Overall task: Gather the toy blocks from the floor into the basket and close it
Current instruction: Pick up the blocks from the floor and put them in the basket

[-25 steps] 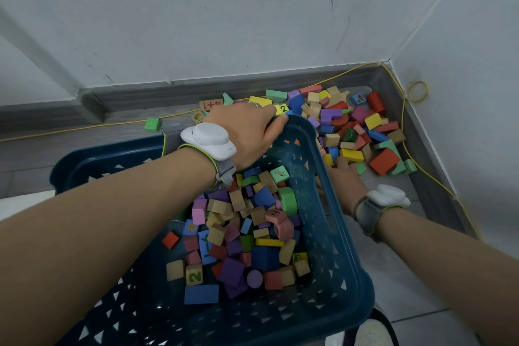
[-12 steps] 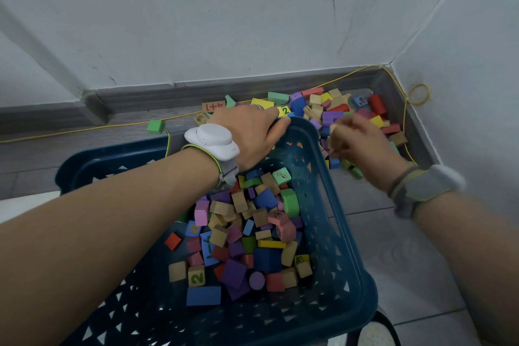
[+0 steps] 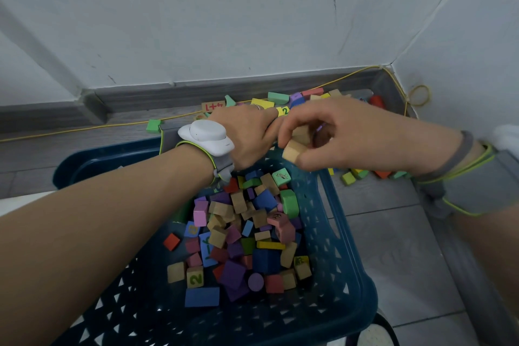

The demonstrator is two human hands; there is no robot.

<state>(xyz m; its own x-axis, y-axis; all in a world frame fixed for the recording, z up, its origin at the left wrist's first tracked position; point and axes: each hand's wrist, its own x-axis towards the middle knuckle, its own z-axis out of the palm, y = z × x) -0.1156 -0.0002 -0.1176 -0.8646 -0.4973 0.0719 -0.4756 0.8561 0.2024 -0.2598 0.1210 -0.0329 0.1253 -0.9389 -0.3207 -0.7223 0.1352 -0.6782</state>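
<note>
Right hand over the far rim of the basket, fingers curled and pinching a few plain wooden blocks, thumb pressed beneath them. Left hand just beside, touching the right fingertips, curled over the basket's far edge; its own fingertips hidden, so grip unclear. Directly below the held blocks, a heap of coloured blocks in the basket, green ones nearest. Beyond both hands, blocks on the floor along the skirting, partly hidden by the hands. Yellow cord running along the wall. White wrist device on the left wrist.
</note>
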